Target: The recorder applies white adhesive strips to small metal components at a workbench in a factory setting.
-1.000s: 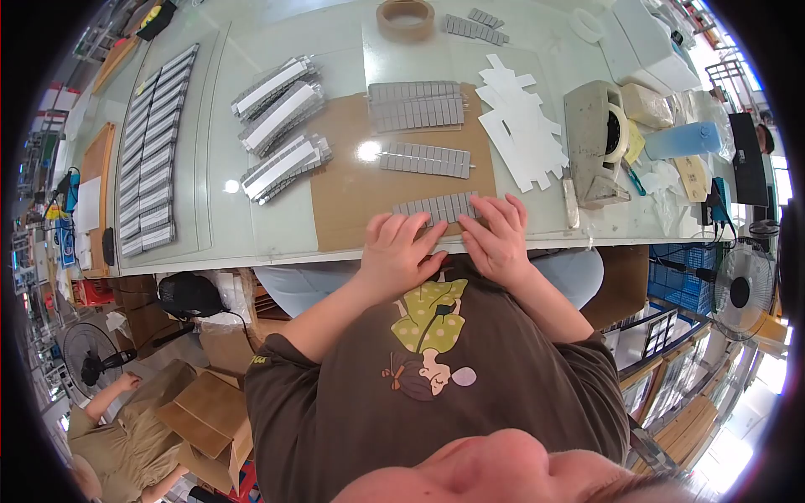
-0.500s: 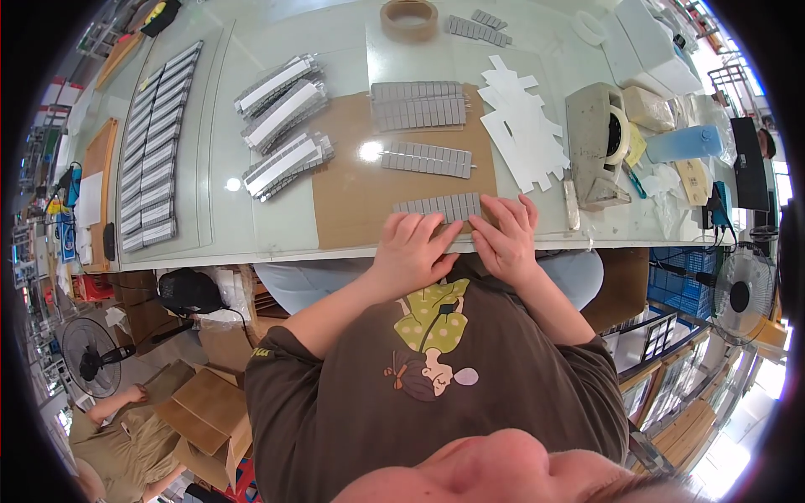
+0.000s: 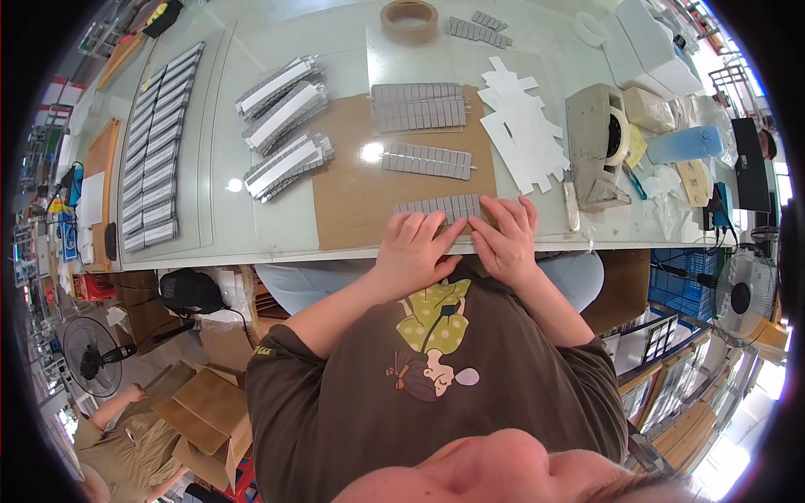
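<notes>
Shifted rightward, left grip (image 3: 411, 254) and right grip (image 3: 510, 245) touch the grey strip (image 3: 447, 205) — grasp unclear — near table edge (image 3: 218, 262), a gap beyond.

Left of the left hand (image 3: 417, 250), bare brown cardboard (image 3: 348, 210) and glossy tabletop (image 3: 260, 230) offer a low sideways passage. Ahead of both hands, past the touched grey segmented strip (image 3: 440, 204), a narrow lane ends at a second strip (image 3: 426, 161). Ahead-left, bundled strips (image 3: 289, 168) obstruct; ahead-right, overlapping white strips (image 3: 524, 134) lie flat. Farther right of the right hand (image 3: 506, 241), a tape dispenser (image 3: 589, 163) stands in the way
</notes>
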A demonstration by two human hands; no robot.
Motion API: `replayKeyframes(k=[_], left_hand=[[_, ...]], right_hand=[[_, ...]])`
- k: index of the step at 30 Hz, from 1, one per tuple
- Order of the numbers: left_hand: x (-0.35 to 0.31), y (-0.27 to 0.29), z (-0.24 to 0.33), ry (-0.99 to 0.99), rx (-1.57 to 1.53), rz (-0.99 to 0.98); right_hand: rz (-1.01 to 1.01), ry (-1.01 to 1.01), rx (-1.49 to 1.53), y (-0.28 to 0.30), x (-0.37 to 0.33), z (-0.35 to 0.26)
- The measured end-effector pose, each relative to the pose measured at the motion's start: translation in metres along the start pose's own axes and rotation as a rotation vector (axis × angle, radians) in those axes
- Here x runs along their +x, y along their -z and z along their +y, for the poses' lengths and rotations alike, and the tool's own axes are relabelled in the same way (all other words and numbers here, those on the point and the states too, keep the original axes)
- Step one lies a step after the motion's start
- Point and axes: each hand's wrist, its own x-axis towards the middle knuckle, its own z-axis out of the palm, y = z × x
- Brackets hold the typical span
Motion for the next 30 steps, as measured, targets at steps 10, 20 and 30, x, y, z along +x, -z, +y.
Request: replayKeyframes(k=[10,20,30], left_hand=[[-0.022,0.007,-0.01,-0.046,-0.06,0.152],[-0.04,0.008,-0.022,0.002,0.004,0.228],[-0.023,0.007,-0.006,0.084,0.041,0.112]], right_hand=[[0.025,0.008,0.023,0.0,-0.002,0.001],[-0.016,0.066,0.071,-0.012,0.007,-0.023],[0.002,0.036,0.039,-0.017,0.01,-0.024]])
